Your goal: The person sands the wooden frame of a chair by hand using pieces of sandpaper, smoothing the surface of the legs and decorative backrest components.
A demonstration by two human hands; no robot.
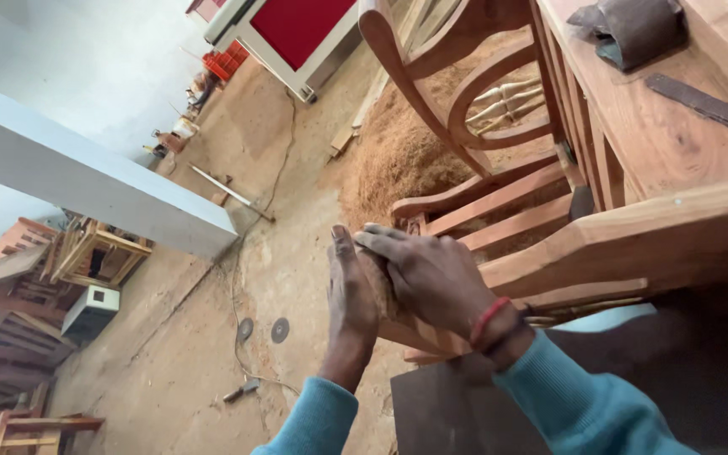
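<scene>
My left hand (350, 299) and my right hand (431, 274) are pressed together around a small brown piece (378, 291), probably sandpaper, mostly hidden between the palms. Both hands sit just in front of the end of a reddish wooden chair frame (600, 244). My right wrist wears a red thread band. Both sleeves are teal.
A curved wooden chair back (431, 93) stands beyond a heap of sawdust (398, 160). On the wooden seat lie a folded dark cloth (634, 29) and a dark strip (701, 101). Two round discs (263, 330), a cable, a white pillar (86, 181) and stacked frames (18, 337) occupy the floor at left.
</scene>
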